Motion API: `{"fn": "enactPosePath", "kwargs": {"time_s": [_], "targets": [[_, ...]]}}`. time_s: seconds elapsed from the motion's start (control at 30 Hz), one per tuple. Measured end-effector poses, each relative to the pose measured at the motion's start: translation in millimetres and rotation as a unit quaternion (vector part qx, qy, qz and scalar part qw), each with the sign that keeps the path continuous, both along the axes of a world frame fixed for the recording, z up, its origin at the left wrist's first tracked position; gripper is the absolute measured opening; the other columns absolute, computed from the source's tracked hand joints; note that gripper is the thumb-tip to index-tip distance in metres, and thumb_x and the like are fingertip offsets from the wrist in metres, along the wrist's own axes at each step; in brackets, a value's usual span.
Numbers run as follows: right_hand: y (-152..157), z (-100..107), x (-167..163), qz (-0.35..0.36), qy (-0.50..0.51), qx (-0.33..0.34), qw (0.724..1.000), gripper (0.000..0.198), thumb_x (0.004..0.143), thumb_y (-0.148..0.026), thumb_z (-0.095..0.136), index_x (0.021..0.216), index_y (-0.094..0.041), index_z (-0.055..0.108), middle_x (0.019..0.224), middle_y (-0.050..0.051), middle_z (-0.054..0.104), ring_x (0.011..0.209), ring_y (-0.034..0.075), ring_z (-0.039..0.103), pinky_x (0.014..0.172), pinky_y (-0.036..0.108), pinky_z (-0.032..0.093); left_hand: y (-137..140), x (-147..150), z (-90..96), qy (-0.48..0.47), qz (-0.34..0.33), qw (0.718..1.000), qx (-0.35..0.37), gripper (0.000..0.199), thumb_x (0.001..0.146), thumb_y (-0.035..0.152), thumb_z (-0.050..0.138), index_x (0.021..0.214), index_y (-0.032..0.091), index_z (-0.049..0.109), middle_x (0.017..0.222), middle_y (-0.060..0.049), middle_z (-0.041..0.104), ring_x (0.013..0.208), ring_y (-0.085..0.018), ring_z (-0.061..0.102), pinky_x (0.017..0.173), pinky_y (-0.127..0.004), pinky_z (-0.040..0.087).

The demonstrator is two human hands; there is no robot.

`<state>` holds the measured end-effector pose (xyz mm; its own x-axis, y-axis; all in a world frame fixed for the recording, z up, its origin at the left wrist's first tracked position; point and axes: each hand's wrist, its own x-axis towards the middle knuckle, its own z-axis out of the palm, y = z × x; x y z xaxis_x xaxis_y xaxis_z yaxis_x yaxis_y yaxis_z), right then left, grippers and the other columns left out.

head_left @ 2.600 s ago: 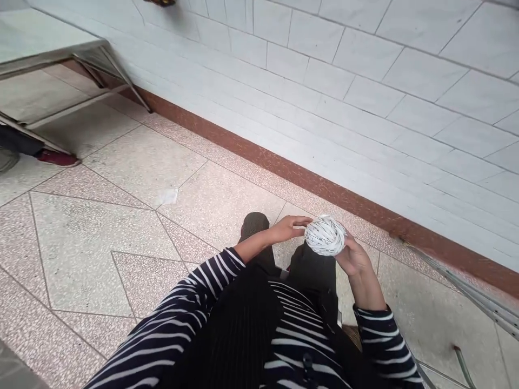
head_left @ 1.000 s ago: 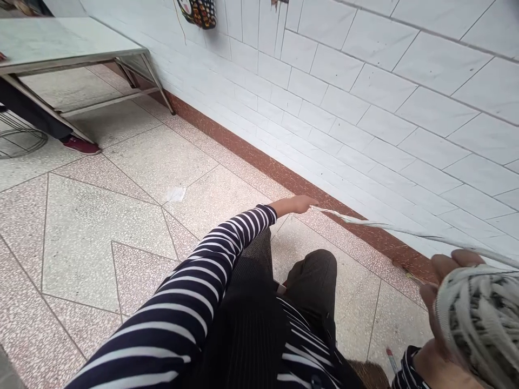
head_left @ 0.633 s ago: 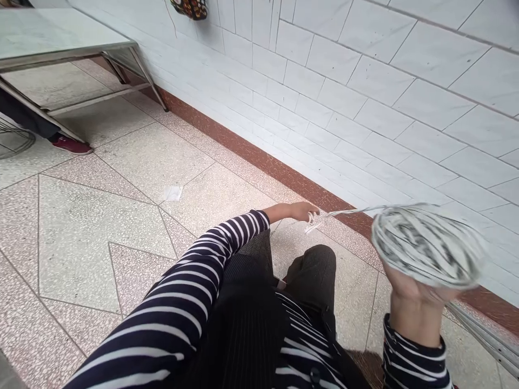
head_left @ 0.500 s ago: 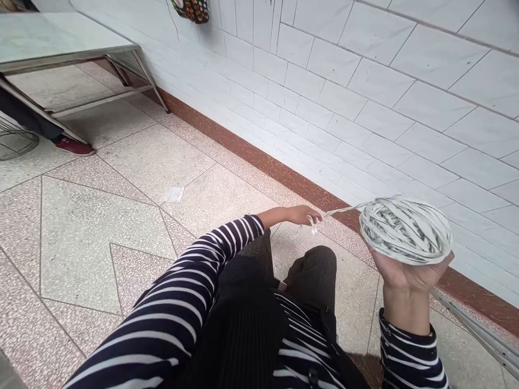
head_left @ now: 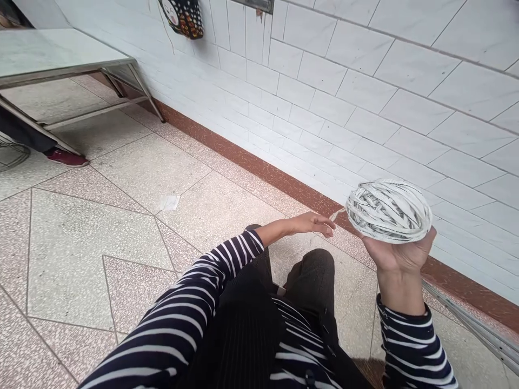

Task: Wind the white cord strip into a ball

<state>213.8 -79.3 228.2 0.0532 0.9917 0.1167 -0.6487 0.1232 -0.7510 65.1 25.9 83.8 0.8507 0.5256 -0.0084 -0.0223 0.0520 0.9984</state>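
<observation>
My right hand [head_left: 395, 256] is raised at the right, palm up, gripping a large oval ball of white cord [head_left: 389, 212] with thin dark lines in it. The ball hides most of the fingers. A short strand [head_left: 338, 214] leaves the ball's left side and reaches the fingertips of my left hand [head_left: 311, 223]. That hand is stretched out over my knees, its fingers extended and slightly apart. The strand runs past the index fingertip; its far end is hard to make out.
A metal-framed table [head_left: 60, 56] stands at the far left, with a person's red shoe [head_left: 67, 157] by its leg. A patterned bag [head_left: 184, 19] hangs on the tiled wall [head_left: 365, 108]. A white scrap [head_left: 169, 202] lies on the floor. Metal bars [head_left: 466, 319] lie at the right.
The ball and my right hand have shifted left and slightly up in view, closer to my left hand. The left fingers have gone from pinching the cord to stretched out. The view has tilted slightly.
</observation>
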Motion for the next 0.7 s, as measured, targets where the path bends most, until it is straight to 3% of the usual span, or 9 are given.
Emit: {"fn": "enactPosePath", "kwargs": {"time_s": [0.13,0.2,0.27,0.37,0.47,0.57,0.7], "targets": [[0,4,8,0.013,-0.012,0.002,1.000,0.060,0.062,-0.043,0.086,0.118,-0.039,0.067,0.128,-0.002,0.069,0.140,0.031,0.044,0.118,0.057,0.033,-4,3,11.0,0.062,0.181,0.975,0.111,0.031,0.087,0.041,0.063,0.096,0.014,0.075,0.084,-0.005,0.073,0.082,-0.017,0.068,0.084,-0.030,0.050],[-1,6,10,0.016,-0.016,-0.004,1.000,0.058,0.062,-0.040,0.085,0.118,-0.038,0.067,0.126,-0.001,0.070,0.139,0.031,0.046,0.117,0.058,0.034,-1,-1,17.3,0.060,0.260,0.947,0.176,0.029,0.089,0.040,0.061,0.097,0.016,0.075,0.089,-0.004,0.074,0.086,-0.017,0.067,0.086,-0.030,0.049],[0,9,10,0.020,-0.023,-0.016,0.999,0.059,0.061,-0.036,0.085,0.117,-0.038,0.067,0.125,-0.001,0.070,0.137,0.032,0.048,0.116,0.059,0.035,0,-4,23.5,0.041,0.299,0.931,0.204,0.028,0.088,0.037,0.064,0.107,0.019,0.073,0.100,-0.004,0.074,0.097,-0.018,0.066,0.091,-0.030,0.047],[4,14,7,0.029,-0.044,-0.041,0.998,0.064,0.057,-0.031,0.086,0.118,-0.037,0.067,0.125,-0.001,0.070,0.134,0.033,0.050,0.114,0.059,0.037,-7,-2,29.3,0.021,0.262,0.948,0.180,0.031,0.083,0.037,0.070,0.108,0.019,0.073,0.107,-0.005,0.073,0.105,-0.020,0.064,0.095,-0.031,0.046],[9,19,6,0.025,-0.071,-0.030,0.997,0.064,0.058,-0.031,0.084,0.119,-0.036,0.065,0.126,-0.001,0.070,0.136,0.033,0.049,0.113,0.059,0.039,-20,2,30.7,-0.040,0.178,0.979,0.092,0.032,0.088,0.044,0.064,0.094,0.015,0.075,0.102,-0.007,0.074,0.101,-0.019,0.065,0.095,-0.031,0.046],[14,21,10,0.015,-0.095,0.004,0.995,0.059,0.065,-0.034,0.078,0.122,-0.036,0.064,0.128,0.001,0.069,0.137,0.035,0.046,0.111,0.062,0.039,-31,1,31.2,-0.101,0.146,0.984,0.009,0.044,0.093,0.050,0.054,0.090,0.011,0.075,0.095,-0.010,0.074,0.092,-0.017,0.065,0.089,-0.030,0.047],[17,21,21,0.019,-0.111,0.001,0.994,0.054,0.069,-0.038,0.073,0.122,-0.035,0.064,0.128,0.002,0.068,0.136,0.038,0.047,0.107,0.067,0.041,-35,-5,31.8,-0.059,0.122,0.991,0.017,0.033,0.085,0.043,0.066,0.090,0.011,0.073,0.077,-0.005,0.071,0.076,-0.014,0.062,0.076,-0.025,0.045]]}}
